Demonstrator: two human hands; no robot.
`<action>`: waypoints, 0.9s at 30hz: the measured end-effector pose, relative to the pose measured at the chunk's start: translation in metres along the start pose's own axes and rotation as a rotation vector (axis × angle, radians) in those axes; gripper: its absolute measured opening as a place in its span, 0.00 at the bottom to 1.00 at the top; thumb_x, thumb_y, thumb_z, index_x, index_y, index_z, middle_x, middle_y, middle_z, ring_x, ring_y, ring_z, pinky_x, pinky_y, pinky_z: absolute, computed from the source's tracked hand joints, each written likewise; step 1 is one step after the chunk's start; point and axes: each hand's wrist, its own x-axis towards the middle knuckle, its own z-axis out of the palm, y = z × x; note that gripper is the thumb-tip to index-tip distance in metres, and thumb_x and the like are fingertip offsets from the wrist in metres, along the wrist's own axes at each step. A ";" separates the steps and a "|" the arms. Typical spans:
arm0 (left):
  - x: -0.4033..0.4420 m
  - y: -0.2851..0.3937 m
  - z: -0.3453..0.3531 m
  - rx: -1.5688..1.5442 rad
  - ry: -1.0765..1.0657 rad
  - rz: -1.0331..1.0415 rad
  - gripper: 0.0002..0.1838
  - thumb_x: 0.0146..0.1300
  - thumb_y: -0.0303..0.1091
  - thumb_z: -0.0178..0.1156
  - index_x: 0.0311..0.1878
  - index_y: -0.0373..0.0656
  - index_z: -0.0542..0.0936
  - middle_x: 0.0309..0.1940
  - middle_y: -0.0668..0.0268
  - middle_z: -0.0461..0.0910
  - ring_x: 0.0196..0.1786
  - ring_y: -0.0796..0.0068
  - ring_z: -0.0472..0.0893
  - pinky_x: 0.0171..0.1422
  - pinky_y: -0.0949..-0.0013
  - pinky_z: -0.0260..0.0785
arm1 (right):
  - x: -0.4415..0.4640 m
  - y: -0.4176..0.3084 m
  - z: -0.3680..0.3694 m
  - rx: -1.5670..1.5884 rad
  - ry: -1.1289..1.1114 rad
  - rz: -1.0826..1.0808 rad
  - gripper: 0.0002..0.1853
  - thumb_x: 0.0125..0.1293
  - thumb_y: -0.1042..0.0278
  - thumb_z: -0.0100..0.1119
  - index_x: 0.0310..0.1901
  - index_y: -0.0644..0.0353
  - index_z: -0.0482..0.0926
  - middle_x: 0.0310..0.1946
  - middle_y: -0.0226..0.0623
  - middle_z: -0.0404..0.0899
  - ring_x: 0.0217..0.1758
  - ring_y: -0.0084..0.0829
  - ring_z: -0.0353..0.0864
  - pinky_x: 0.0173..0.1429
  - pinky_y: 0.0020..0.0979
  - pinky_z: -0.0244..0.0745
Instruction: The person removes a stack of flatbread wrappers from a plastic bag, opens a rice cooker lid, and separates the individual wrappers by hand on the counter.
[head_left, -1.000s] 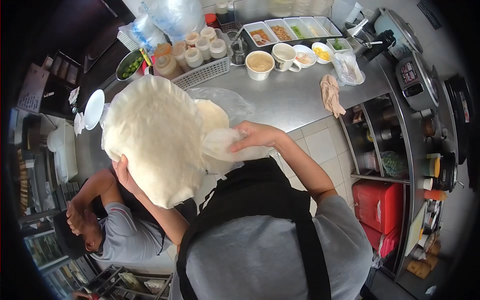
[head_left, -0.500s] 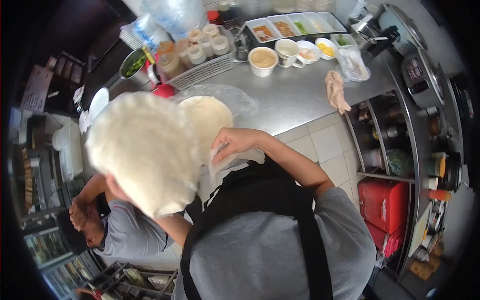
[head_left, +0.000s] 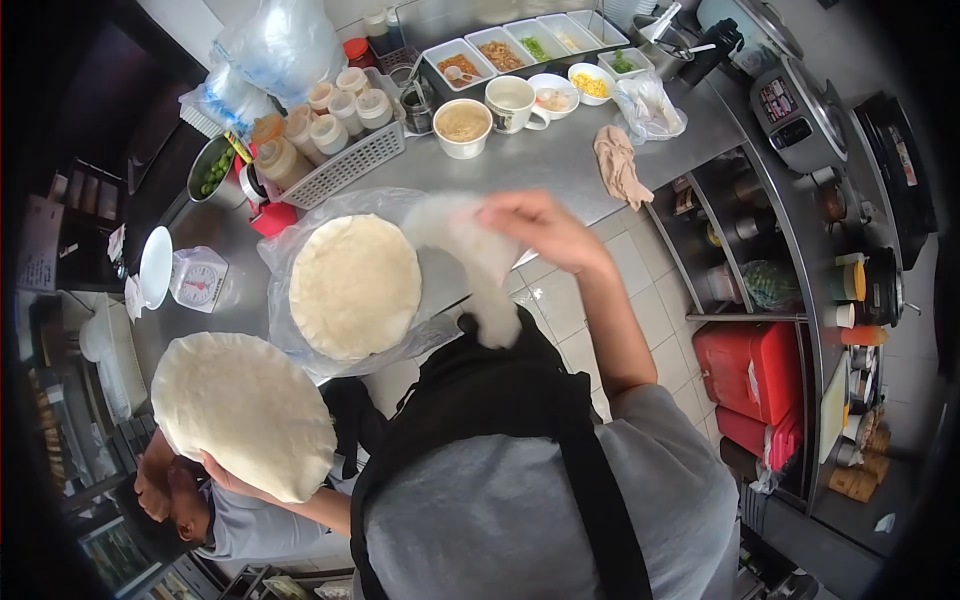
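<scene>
Dough round [head_left: 245, 415] held up in the left hand [head_left: 235, 482], near the surface [head_left: 550, 170], one digit showing at the rim, the other fingers hidden beneath, so impossible to tell whether spread or pressed together. Blurred right hand [head_left: 548, 232] with fingers pinching a limp, translucent film [head_left: 482, 265], just right of a second dough round [head_left: 355, 287] lying flat on a clear plastic sheet [head_left: 280, 300].

The held dough [head_left: 245, 415] at eight o'clock looks smooth and matt; the other dough [head_left: 355, 285], at nine, is matt on glossy, crinkled plastic [head_left: 285, 260]. Toward twelve, the blurred film [head_left: 475, 240] looks thin and translucent, the counter [head_left: 555, 178] shiny metal. Between one and two, the rag [head_left: 617, 165] is rumpled cloth; at six, the apron [head_left: 480, 400] matt cloth.
</scene>
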 end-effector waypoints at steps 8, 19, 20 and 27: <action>0.010 -0.003 0.000 0.019 -0.036 -0.088 0.30 0.59 0.45 0.47 0.62 0.38 0.63 0.56 0.51 0.70 0.54 0.55 0.75 0.55 0.53 0.71 | -0.001 0.097 -0.099 0.496 0.666 0.214 0.17 0.67 0.67 0.51 0.55 0.64 0.71 0.36 0.35 0.81 0.37 0.24 0.81 0.36 0.28 0.81; 0.021 -0.013 -0.008 0.254 0.049 -0.010 0.31 0.58 0.46 0.48 0.62 0.38 0.63 0.56 0.54 0.70 0.54 0.56 0.74 0.54 0.55 0.71 | -0.029 0.183 -0.139 -0.624 0.773 0.381 0.39 0.47 0.86 0.54 0.65 0.53 0.60 0.30 0.41 0.77 0.28 0.31 0.78 0.29 0.31 0.75; 0.022 -0.019 -0.004 0.274 0.067 0.021 0.31 0.56 0.45 0.50 0.60 0.36 0.64 0.54 0.53 0.71 0.52 0.56 0.75 0.53 0.56 0.71 | -0.033 0.202 -0.149 -0.878 0.842 0.146 0.40 0.46 0.84 0.56 0.65 0.52 0.60 0.34 0.45 0.76 0.32 0.37 0.77 0.35 0.36 0.74; 0.040 -0.058 0.044 0.225 -0.306 -0.047 0.18 0.58 0.30 0.56 0.50 0.30 0.73 0.40 0.56 0.81 0.36 0.69 0.82 0.42 0.70 0.76 | 0.036 0.107 -0.026 -0.980 0.720 -0.197 0.32 0.54 0.70 0.62 0.62 0.54 0.65 0.53 0.51 0.66 0.57 0.49 0.65 0.58 0.42 0.63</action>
